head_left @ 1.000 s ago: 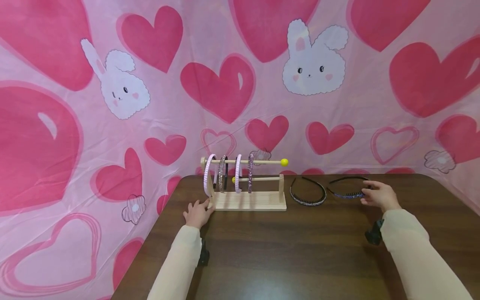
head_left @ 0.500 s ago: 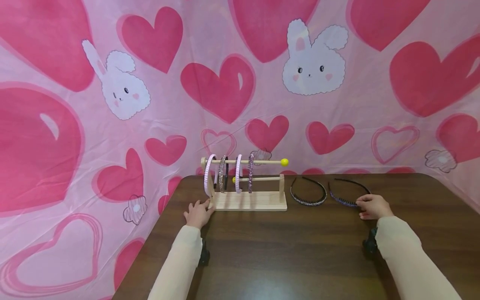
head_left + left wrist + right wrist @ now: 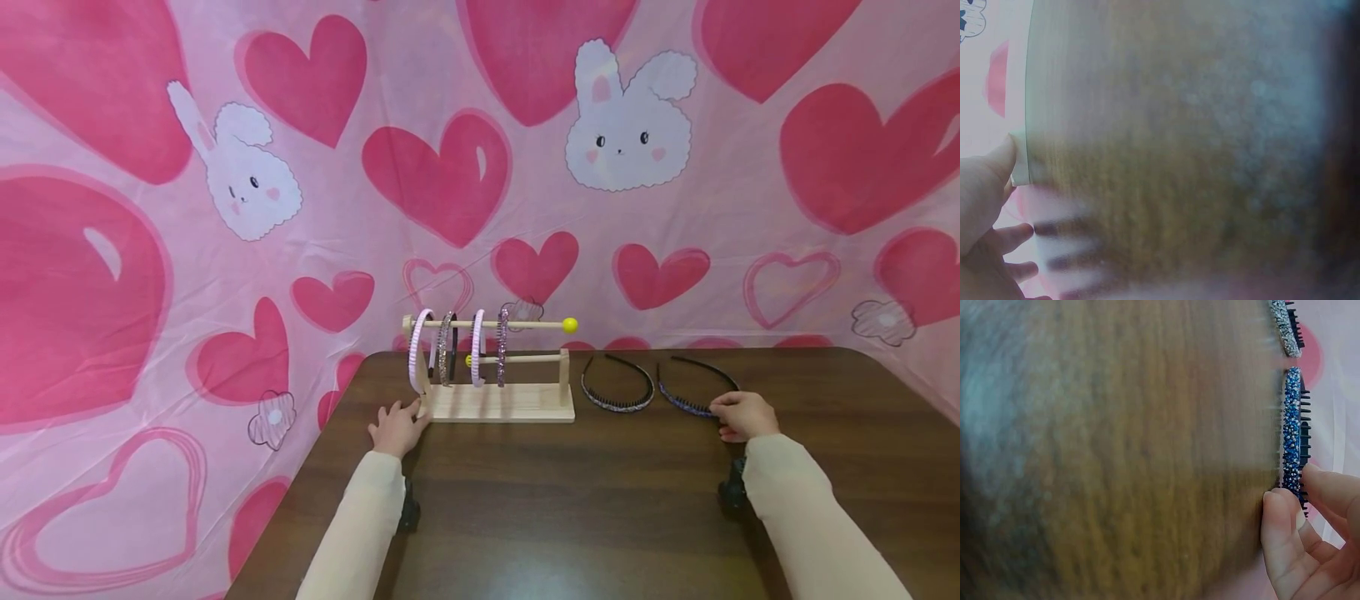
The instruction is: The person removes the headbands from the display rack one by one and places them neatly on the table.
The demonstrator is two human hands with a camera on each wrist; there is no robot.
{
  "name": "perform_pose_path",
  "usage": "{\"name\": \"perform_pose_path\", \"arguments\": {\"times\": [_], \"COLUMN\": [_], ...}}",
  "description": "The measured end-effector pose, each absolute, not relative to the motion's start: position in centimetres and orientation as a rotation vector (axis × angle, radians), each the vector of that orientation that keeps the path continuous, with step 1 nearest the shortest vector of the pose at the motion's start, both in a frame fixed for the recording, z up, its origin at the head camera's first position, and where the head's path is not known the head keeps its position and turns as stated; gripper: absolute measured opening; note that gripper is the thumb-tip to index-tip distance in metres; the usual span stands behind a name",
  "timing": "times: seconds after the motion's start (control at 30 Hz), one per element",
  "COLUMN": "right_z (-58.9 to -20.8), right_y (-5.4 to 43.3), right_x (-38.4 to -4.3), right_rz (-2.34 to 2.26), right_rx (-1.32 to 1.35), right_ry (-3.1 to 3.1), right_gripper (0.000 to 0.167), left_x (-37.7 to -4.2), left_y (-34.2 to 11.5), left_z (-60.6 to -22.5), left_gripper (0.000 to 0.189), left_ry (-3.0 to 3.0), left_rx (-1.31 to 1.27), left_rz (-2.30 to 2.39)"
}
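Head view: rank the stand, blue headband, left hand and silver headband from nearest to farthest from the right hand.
1. Blue headband, pinched in the right hand.
2. Silver headband, left of the blue one.
3. Stand, left of the silver headband.
4. Left hand, at the stand's left end.

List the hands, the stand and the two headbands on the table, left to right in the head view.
Left hand → wooden stand → silver glitter headband → blue glitter headband → right hand.
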State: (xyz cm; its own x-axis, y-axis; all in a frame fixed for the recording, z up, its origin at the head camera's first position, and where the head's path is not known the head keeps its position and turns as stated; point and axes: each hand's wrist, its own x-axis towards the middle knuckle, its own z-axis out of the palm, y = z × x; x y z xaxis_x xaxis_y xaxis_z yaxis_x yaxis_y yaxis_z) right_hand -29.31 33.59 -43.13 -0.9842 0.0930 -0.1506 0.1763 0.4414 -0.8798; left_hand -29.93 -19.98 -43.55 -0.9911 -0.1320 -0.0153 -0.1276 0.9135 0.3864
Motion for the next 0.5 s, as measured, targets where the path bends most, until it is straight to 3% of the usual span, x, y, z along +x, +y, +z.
{"name": "perform_pose_path", "arguments": {"times": [0.33, 0.5], "right_z": [-42.91, -42.87], "right_y": [33.95, 34.45], "right_x": [-29.06, -28.98], "right_rz": [-1.622, -1.614], "right_rx": [0.215, 0.229], "right_ry": [2.575, 2.584], "right_gripper": [0.041, 0.037], "left_x": [-30.07, -30.00], "left_y": [-20.13, -20.15], "left_z": [-43.72, -43.83], "left_gripper": [0.054, 0.054], "left_ry": [-3.051, -3.052], "left_rx": [0.196, 0.191], "left_rz": [-0.626, -0.632]}}
